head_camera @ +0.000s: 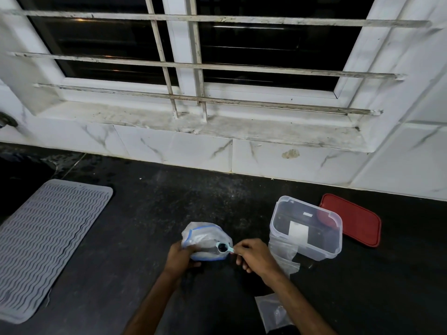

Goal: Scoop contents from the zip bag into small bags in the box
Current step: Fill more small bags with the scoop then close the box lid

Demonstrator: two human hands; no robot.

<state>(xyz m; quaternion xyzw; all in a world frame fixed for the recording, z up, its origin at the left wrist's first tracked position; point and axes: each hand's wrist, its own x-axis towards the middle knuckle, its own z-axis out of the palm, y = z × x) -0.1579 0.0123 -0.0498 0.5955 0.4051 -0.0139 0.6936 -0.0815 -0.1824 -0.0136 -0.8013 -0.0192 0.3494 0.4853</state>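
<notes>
Scooping at a dark surface: the left hand grips the near edge of a translucent zip bag with a blue seal strip, while the right hand pinches the handle of a small pale-blue plastic scoop

The zip bag stands open on the dark speckled surface, left of a clear rectangular plastic box, near it but apart; the scoop's bowl, dark inside, sits over the bag's mouth on the side towards the box. A clear small bag rests against the box's near-left corner. A red rectangular lid lies flat behind and right of the box. Another small clear bag lies nearer the camera than the box, and a grey ridged mat far to its left
</notes>
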